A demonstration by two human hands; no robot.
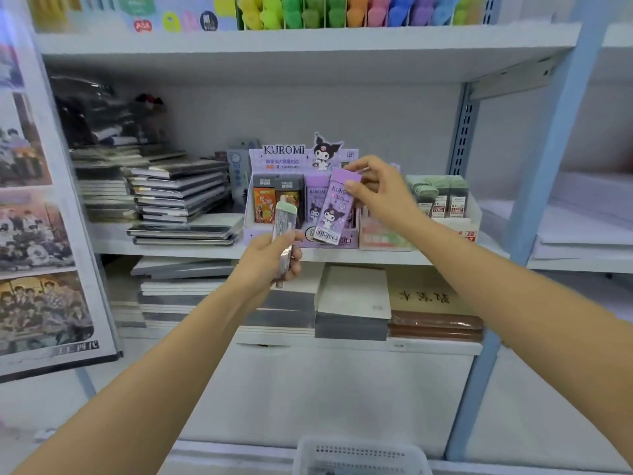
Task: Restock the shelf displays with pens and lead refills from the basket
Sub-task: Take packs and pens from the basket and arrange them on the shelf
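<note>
My right hand (378,190) pinches the top of a purple Kuromi lead refill case (334,210), which hangs tilted in front of the purple Kuromi display box (301,234) on the middle shelf. My left hand (274,257) grips a green-capped lead refill case (283,221) upright, just left of the purple case and in front of the same box. The box holds orange, dark and purple refill cases. A white basket (359,455) shows its rim at the bottom edge; its contents are hard to make out.
To the right of the Kuromi box stands a display box of green-capped refills (442,207). Stacked notebooks (178,197) fill the shelf's left side, more stacks (352,303) lie below. Coloured pens (359,10) line the top shelf. A blue upright post (541,186) bounds the right.
</note>
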